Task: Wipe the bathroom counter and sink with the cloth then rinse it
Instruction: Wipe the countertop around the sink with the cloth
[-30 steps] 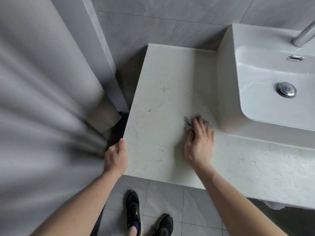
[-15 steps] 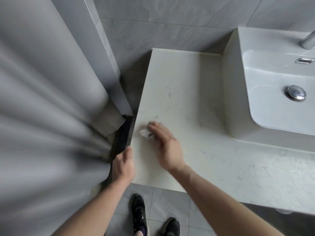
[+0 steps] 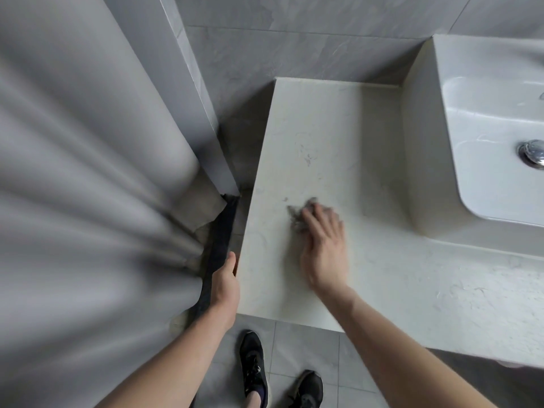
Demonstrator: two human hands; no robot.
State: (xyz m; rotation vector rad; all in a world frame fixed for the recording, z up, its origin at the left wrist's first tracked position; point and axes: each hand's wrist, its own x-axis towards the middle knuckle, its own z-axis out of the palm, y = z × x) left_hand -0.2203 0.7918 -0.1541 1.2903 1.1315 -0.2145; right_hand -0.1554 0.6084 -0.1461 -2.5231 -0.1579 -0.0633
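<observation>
A pale marble-look counter (image 3: 329, 136) runs from the left end to under a white basin sink (image 3: 485, 119) at the right. My right hand (image 3: 323, 245) lies flat on the counter with straight fingers, pressing a small grey cloth (image 3: 298, 216) that shows blurred beyond the fingertips. My left hand (image 3: 225, 285) grips the counter's left edge near the front corner, thumb on top and fingers hidden below. The chrome drain plug (image 3: 532, 153) sits in the basin at the frame's right edge.
A grey shower curtain (image 3: 88, 187) hangs close on the left. Grey tiled wall (image 3: 294, 48) stands behind the counter. A dark gap (image 3: 220, 240) lies between curtain and counter. My two black shoes (image 3: 254, 369) stand on the tiled floor below the counter's front edge.
My right hand has swept the cloth from beside the sink to the counter's left edge and back toward the middle. My left hand has kept its hold on the edge.
</observation>
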